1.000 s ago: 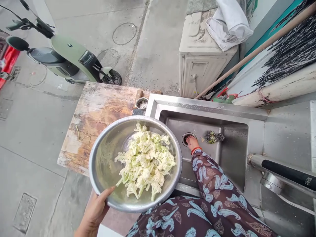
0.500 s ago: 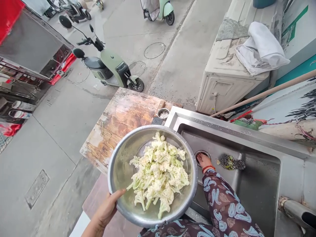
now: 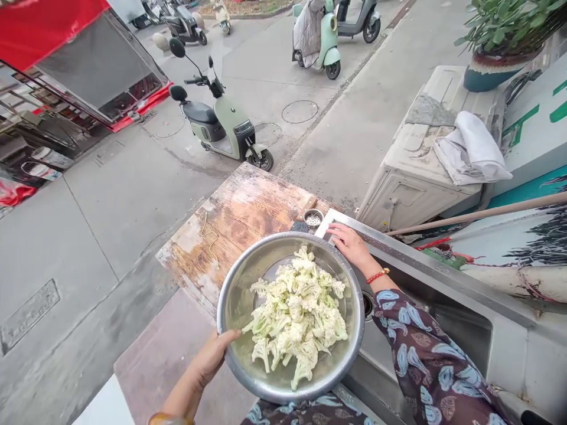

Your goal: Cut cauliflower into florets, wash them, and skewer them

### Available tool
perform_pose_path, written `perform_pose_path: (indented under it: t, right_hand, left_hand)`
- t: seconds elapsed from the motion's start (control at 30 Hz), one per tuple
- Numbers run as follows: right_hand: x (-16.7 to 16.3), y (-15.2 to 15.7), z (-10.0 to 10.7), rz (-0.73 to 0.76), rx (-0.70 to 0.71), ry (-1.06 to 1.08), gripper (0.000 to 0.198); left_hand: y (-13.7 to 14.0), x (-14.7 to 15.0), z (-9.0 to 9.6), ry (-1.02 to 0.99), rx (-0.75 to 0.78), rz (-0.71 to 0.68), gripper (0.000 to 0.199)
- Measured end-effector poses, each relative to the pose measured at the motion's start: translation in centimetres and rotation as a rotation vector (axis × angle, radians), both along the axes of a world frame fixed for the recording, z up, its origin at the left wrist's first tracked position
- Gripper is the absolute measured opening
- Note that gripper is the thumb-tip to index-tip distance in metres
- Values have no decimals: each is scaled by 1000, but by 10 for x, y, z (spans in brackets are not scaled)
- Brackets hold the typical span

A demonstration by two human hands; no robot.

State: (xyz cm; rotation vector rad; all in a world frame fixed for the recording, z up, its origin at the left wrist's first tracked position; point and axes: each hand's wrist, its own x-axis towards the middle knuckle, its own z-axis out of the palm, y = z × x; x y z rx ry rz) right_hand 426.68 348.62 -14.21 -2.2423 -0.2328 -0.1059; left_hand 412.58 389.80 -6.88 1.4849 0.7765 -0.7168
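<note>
A wide metal bowl (image 3: pixel 230 283) full of cut cauliflower florets (image 3: pixel 301 313) is tilted toward me near the sink. My left hand (image 3: pixel 212 357) grips its left rim, thumb over the edge and the other fingers hidden below. Over the near corner of the metal sink (image 3: pixel 505 354), my right hand (image 3: pixel 349 245) reaches out with fingers stretched, close to the bowl's far right rim and holding nothing visible. Just beyond its fingertips is a round metal sink strainer (image 3: pixel 313 218). The drain hole (image 3: pixel 367 306) shows partly between the bowl and my right sleeve.
A worn wooden board (image 3: pixel 248 200) adjoins the sink, with a yellowish string (image 3: pixel 208 236) on it. Beyond stand a green scooter (image 3: pixel 225 124) and a boxy beige unit (image 3: pixel 411 171) bearing a white cloth (image 3: pixel 473 147) and a potted plant (image 3: pixel 500 53). A pole (image 3: pixel 478 215) crosses at right.
My right hand has come up out of the sink, from the drain hole to the corner by the strainer. The left hand still holds the bowl. The view has tilted upward.
</note>
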Motion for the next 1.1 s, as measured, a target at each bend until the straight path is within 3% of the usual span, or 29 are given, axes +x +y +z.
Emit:
perform_pose_path:
  t: [0.07, 0.13, 0.27, 0.43, 0.5, 0.63, 0.7, 0.77, 0.8, 0.9, 0.97, 1.1]
  right_hand:
    - [29, 11, 3, 122, -180, 50, 30]
    - [50, 23, -1, 165, -250, 94, 23]
    - [68, 41, -11, 154, -208, 112, 14]
    - [48, 32, 1, 64, -62, 97, 30]
    - [26, 19, 12, -27, 195, 97, 36]
    - [-44, -16, 25, -267, 1042, 155, 30]
    - [-86, -33, 21, -358, 1180, 143, 25]
    - [-130, -47, 9, -445, 1117, 136, 25]
    - [-151, -52, 0, -485, 1015, 152, 27]
    - [-204, -58, -38, -513, 462, 310, 36]
    - [-227, -54, -67, -474, 168, 434, 38]
    - [-245, -37, -118, -382, 6, 611, 36]
  left_hand:
    - [0, -1, 1, -11, 1, 9, 53]
    - [-1, -1, 3, -10, 12, 24, 50]
    - [-4, -2, 6, 4, 27, 26, 39]
    - [-6, -1, 9, -13, 17, 48, 59]
    - [-6, -1, 9, -17, 20, 42, 62]
    - [-5, 2, 6, 6, 24, 23, 58]
    - [-5, 4, 2, 22, 53, 7, 53]
    - [-6, 7, -1, 32, 100, -13, 47]
    - [-7, 9, -2, 33, 123, -20, 45]
    - [-12, 13, -4, 34, 169, -15, 42]
    - [-16, 15, -3, 38, 171, -7, 46]
    - [-20, 16, -1, -12, 183, 0, 51]
